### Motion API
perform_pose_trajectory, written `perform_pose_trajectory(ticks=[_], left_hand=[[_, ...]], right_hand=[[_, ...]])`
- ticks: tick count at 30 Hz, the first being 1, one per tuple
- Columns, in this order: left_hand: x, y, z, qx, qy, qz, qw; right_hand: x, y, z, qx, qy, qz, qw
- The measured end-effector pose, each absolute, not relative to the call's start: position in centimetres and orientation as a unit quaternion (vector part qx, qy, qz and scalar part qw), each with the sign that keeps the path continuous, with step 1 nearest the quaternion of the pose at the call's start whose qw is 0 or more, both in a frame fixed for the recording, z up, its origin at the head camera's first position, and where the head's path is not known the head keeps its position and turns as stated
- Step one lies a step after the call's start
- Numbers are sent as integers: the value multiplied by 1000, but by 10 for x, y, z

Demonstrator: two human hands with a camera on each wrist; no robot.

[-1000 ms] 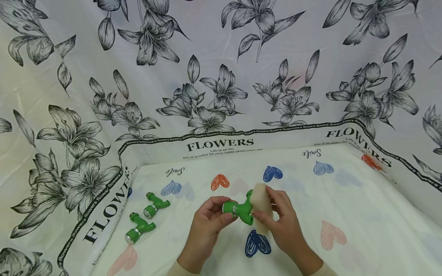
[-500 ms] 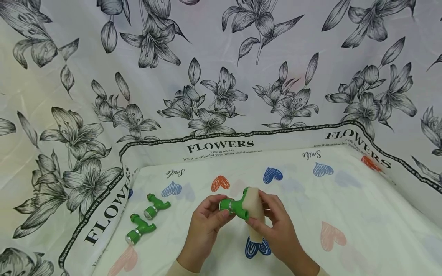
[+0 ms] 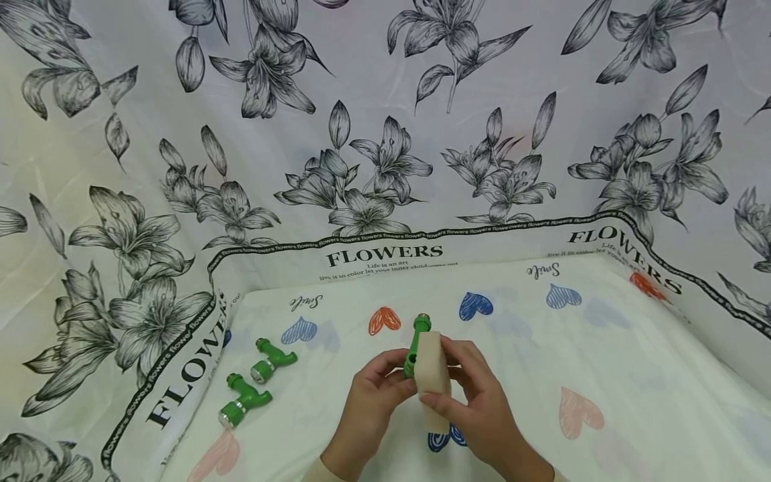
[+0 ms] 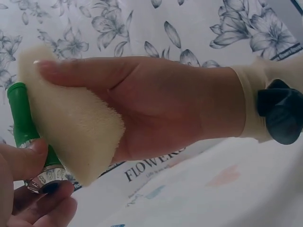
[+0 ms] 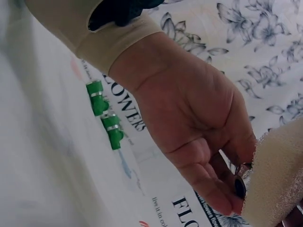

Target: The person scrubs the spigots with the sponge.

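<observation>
My left hand grips a green tap by its silver-ringed end. The tap's narrow threaded end points away from me, and the sponge hides part of its body in the head view. In my right hand is a thick cream sponge, pinched between thumb and fingers. The sponge lies against the side of the tap in the left wrist view. Both things are held above the table.
Two more green taps, a nearer one and a farther one, lie at the left of the table. A white cloth printed with hearts covers the table. Flower-printed curtain closes off the back and sides.
The tap has turned in my left hand, from lying sideways to its threaded end pointing away. My right hand has brought the sponge leftward along the tap. The two lying taps stay put.
</observation>
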State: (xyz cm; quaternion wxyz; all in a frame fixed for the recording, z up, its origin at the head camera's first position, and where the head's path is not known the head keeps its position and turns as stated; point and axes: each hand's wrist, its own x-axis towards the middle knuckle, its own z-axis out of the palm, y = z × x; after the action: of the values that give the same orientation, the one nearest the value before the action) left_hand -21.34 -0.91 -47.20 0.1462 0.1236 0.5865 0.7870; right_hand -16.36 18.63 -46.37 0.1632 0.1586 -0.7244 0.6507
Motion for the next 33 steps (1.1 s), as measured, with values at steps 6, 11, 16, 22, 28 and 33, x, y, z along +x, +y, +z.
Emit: perform_pose_trajectory(ticks=[6,11,16,22,28,33], left_hand=[[-210,-8,-473,148,618,762,127],[-209,-7,-474,157,620,757,130],[-206,-6,-474,174,623,750,136],[-203,-6,-473,194,623,744,144],[-203,-8,-474,195,627,739,150],[-202,-9,-475,208,623,738,154]], right_hand=[[-164,187,-464,151,-740,629,182],[-166,188,-465,151,-751,612,195],[-171,193,-469,148,-758,598,214],[-179,201,-475,134,-759,601,210],[-184,205,-478,126,-767,593,209],[-188,209,-478,87,-771,592,219]])
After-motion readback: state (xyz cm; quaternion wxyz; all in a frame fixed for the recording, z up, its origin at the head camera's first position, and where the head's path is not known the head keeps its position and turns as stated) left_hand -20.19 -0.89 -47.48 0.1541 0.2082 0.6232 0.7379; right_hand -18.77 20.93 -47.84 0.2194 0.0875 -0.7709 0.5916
